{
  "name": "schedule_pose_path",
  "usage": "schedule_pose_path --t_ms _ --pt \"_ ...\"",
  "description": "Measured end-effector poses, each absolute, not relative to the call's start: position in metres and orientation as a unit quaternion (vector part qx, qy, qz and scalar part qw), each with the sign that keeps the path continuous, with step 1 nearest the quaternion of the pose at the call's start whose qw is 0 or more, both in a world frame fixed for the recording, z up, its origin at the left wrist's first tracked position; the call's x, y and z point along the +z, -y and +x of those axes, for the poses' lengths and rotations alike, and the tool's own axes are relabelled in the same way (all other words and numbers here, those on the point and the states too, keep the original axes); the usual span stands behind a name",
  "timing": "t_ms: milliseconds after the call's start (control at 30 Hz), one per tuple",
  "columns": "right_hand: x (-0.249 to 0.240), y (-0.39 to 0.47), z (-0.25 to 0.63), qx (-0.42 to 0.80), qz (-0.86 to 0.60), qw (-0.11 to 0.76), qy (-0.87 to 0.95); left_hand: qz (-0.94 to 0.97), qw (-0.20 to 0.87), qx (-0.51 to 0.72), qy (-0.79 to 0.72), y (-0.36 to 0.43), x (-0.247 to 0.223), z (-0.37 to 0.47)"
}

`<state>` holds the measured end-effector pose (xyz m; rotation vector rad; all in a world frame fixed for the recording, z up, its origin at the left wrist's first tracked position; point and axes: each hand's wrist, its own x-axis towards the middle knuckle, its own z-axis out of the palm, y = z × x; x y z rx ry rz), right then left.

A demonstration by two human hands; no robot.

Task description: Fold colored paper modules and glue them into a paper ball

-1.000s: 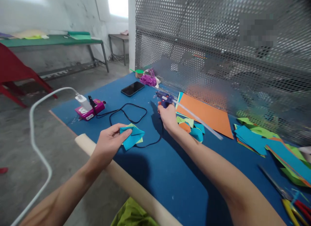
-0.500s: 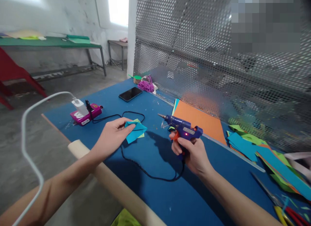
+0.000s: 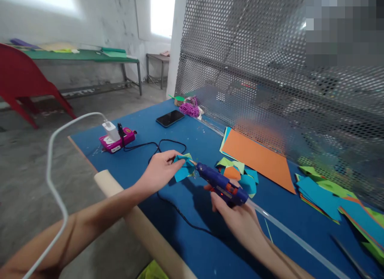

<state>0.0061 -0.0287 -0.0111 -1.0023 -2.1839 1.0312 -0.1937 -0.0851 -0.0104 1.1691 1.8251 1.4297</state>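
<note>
— And the paper?
— Pinched by the left hand, over the table; likely light, easily creased, best held by an edge.
— The gun?
— Gripped, right hand curled round.

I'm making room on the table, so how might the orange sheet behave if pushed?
The orange sheet looks thin and flat, so it is probably light and apt to bend or buckle. Blue paper shows under its edge, so it may slide over that. Lying flat, it seems unlikely to tip.
</note>
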Motion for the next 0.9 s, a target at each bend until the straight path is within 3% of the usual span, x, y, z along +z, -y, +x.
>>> schedule_pose_path --t_ms 167,467,900 --pt "-0.027 0.031 0.004 0.342 -0.388 0.284 0.807 0.425 0.282 0.534 -0.674 0.085 -0.015 -0.192" --pt "-0.033 0.039 0.000 0.317 -0.295 0.364 0.825 0.415 0.257 0.518 -0.702 0.091 -0.014 -0.186" --pt "-0.031 0.041 -0.001 0.342 -0.285 0.331 0.832 0.425 0.235 0.524 -0.700 0.094 -0.015 -0.181"
